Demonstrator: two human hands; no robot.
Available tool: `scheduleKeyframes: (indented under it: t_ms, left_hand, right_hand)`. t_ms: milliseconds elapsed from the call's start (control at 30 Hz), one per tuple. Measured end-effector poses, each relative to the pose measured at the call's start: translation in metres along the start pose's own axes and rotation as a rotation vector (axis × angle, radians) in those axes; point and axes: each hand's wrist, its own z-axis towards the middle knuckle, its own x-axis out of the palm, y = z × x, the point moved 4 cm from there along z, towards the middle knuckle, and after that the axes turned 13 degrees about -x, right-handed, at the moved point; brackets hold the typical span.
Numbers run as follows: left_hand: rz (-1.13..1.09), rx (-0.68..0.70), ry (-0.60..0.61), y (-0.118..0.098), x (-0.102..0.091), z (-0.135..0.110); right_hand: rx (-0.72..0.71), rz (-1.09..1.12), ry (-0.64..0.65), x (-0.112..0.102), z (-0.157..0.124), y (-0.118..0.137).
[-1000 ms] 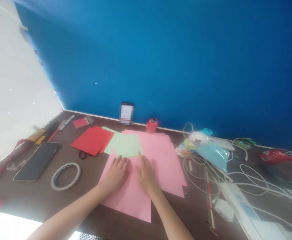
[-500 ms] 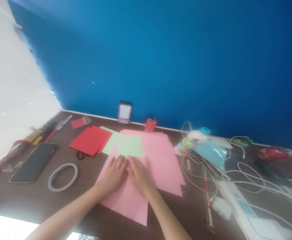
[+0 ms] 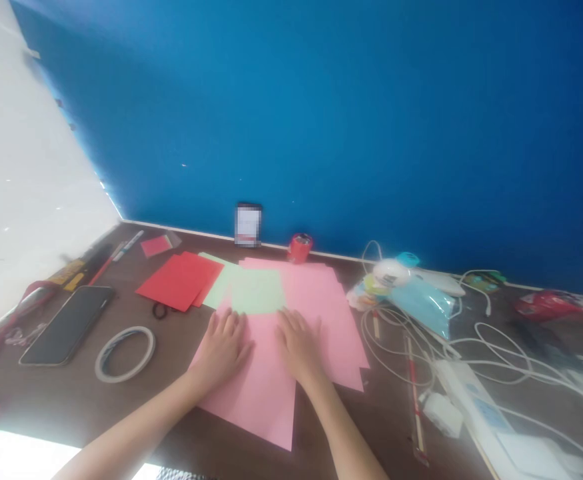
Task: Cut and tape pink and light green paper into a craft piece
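We are resting our left hand and right hand flat, fingers spread and gripping nothing, on the top pink sheet. It is lying askew over more pink paper, just below the green sheet. By pressing unevenly, we are risking the sheet slipping on the stack and creasing crooked.

You had your left hand and right hand flat on the paper stack. Left of that stack sat the tape roll, phone further left. Cables lay right of the stack, the little tub behind it.
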Motion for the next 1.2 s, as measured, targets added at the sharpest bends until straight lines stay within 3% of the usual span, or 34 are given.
scheduleKeyframes:
  t_ms: [200, 500, 633, 833, 1000, 1200]
  left_hand:
    - [-0.039, -0.048, -0.064, 0.009, -0.005, 0.012]
    - [-0.131, 0.029, -0.123, 0.014, -0.013, 0.031]
    - [-0.182, 0.152, -0.188, 0.014, -0.022, 0.028]
    - [-0.322, 0.33, -0.33, 0.004, -0.028, 0.019]
    - [-0.349, 0.444, -0.245, -0.003, -0.025, 0.016]
    - [-0.373, 0.422, -0.175, 0.006, -0.019, 0.023]
  right_hand:
    - [0.059, -0.013, -0.063, -0.005, 0.0, -0.02]
    - [-0.163, 0.046, -0.122, -0.004, 0.001, 0.001]
    - [-0.243, 0.02, -0.19, -0.006, 0.001, 0.011]
    - [-0.501, -0.021, -0.362, -0.005, -0.001, 0.032]
    - [-0.589, -0.063, -0.383, -0.007, -0.003, 0.039]
    - [-0.61, -0.056, -0.368, -0.011, -0.002, 0.037]
